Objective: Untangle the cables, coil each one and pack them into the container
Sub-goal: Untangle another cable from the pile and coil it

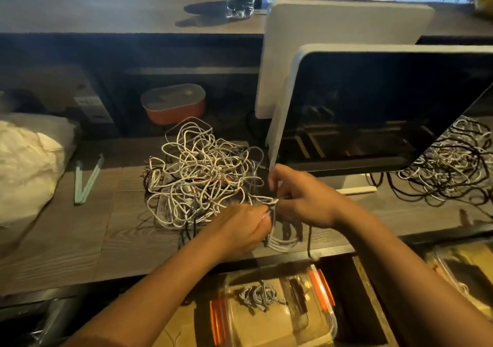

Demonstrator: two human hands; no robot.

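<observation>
A tangled heap of white and black cables (202, 173) lies on the grey wooden desk (80, 240). At the heap's near right edge, my left hand (240, 226) grips a small white coil (282, 240) that hangs below its fingers. My right hand (301, 200) pinches the white strand running from the heap to that coil. Below the desk edge stands a clear container (314, 320) with orange clips, and a coiled grey-white cable (257, 296) lies inside it.
A monitor (386, 106) stands at the right, mirroring the cables. An orange lidded box (173, 106) sits behind the heap. A white bag (26, 165) and a pale green folded strip (86, 178) lie at the left. Another clear container (464, 272) is at the lower right.
</observation>
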